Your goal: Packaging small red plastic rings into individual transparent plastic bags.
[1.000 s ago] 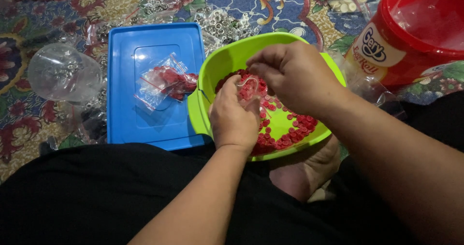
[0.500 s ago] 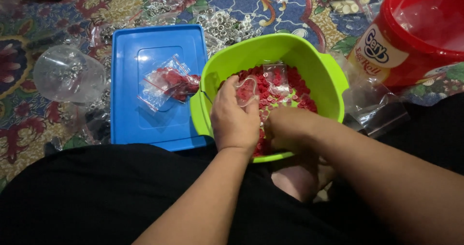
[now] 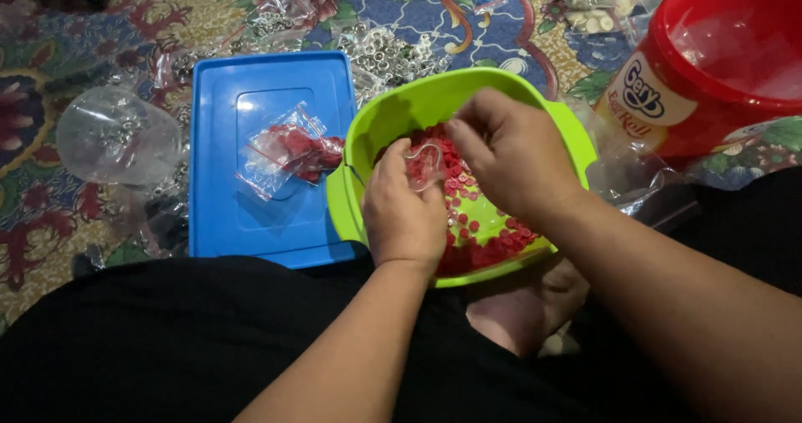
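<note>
Pinching a small clear plastic bag [image 3: 424,166] between thumb and fingers, the left hand [image 3: 404,214] rests inside the green bowl [image 3: 393,118], over a layer of small red buttons [image 3: 476,239] too many to count. The right hand [image 3: 505,160] hovers just beside it, fingertips drawn together at the mouth of the same bag. The one bowl sits on the person's lap, against black clothing [image 3: 167,339]. Touching its left rim lies one blue lid [image 3: 251,231], flat on the patterned floor mat [image 3: 50,197]; on the lid lie filled clear bags of red buttons [image 3: 292,151], overlapping so their number cannot be told. Left of the lid lies one bulging clear bag [image 3: 117,135]. Behind the bowl sits a heap of silvery metal rings [image 3: 380,55]. At upper right stands one red bucket [image 3: 710,81], tilted, near the bowl but apart.

Compared with half a second earlier, the right hand has risen from the bowl's near rim to the bag, while the left hand keeps its place and the bowl appears less tilted.
</note>
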